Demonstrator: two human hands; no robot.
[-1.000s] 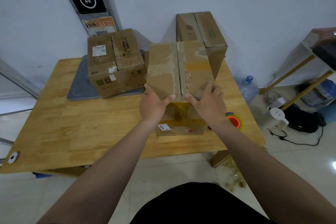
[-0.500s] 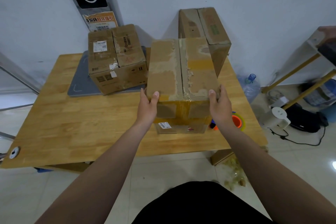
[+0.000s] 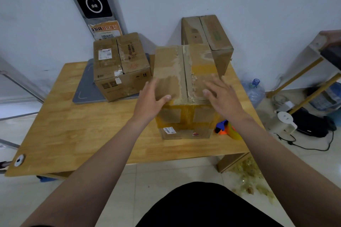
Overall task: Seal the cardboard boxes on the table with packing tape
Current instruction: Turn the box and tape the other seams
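Both hands have let go of the box's [image 3: 171,64] near corners. Left hand [image 3: 150,97] and right hand [image 3: 222,96] now hover open-fingered over its top at frame centre, too blurred to tell contact. It stands on the table [image 3: 73,125], flaps closed. Likely risks: unheld flaps may spring up; the torn, peeled seam may grip fresh tape poorly; the dispenser [image 3: 222,128], lower right beside the box, could get knocked off the edge.

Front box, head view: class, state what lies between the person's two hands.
In the head view, between the left hand and the right hand runs the closed centre seam of the front box, edged with torn old tape.
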